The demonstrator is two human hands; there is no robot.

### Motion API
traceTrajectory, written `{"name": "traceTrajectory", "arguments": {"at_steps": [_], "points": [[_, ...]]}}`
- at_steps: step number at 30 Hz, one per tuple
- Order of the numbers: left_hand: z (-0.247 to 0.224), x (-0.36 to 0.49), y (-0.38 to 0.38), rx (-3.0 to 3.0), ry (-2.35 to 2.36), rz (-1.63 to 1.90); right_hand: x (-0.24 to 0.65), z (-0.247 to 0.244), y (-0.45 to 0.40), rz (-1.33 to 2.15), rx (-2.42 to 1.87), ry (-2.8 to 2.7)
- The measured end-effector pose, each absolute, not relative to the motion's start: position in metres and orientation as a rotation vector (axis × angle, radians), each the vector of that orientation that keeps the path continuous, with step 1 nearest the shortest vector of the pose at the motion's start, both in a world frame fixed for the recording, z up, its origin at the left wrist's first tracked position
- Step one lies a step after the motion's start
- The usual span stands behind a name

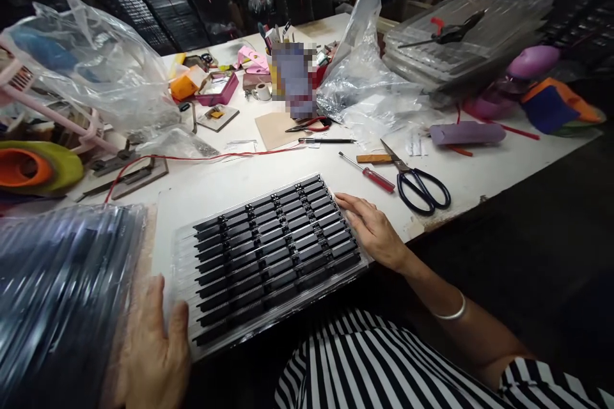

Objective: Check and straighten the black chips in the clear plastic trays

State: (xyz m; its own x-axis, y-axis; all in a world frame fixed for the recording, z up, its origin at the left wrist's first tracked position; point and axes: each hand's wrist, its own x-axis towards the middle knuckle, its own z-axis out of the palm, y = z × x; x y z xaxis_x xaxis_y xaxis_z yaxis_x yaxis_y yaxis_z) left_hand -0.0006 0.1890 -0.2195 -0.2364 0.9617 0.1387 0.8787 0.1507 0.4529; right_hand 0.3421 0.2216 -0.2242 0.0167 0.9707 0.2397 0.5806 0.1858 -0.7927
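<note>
A clear plastic tray [180, 281] lies tilted at the front edge of the white table, holding rows of black slotted plastic parts [278, 249]. My right hand [374, 230] grips the tray's right end, its fingers along the side. At the tray's left end is my left hand [160, 345], slightly blurred, with thumb and fingers apart; whether it touches the tray I cannot tell. To the left of that hand, a stack of filled trays [57, 307] in clear plastic stands on the table.
Scissors [417, 185], a red screwdriver [369, 172], a black pen [329, 140] and red-handled pliers [309, 124] lie beyond the tray. Clear plastic bags [105, 70] bulge at the back left. Stacked clear trays [460, 45] stand at the back right. A red cord [206, 156] crosses the table.
</note>
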Motion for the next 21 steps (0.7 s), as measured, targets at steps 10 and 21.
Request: {"name": "traceTrajectory", "arguments": {"at_steps": [10,21], "points": [[-0.244,0.025,0.140,2.228,2.125,0.406,0.343,-0.236,0.182,0.433,-1.563,-1.649],[-0.230,0.033,0.164,2.033,2.146,0.573,0.324,-0.224,0.206,0.298,-1.478,-1.816]]}}
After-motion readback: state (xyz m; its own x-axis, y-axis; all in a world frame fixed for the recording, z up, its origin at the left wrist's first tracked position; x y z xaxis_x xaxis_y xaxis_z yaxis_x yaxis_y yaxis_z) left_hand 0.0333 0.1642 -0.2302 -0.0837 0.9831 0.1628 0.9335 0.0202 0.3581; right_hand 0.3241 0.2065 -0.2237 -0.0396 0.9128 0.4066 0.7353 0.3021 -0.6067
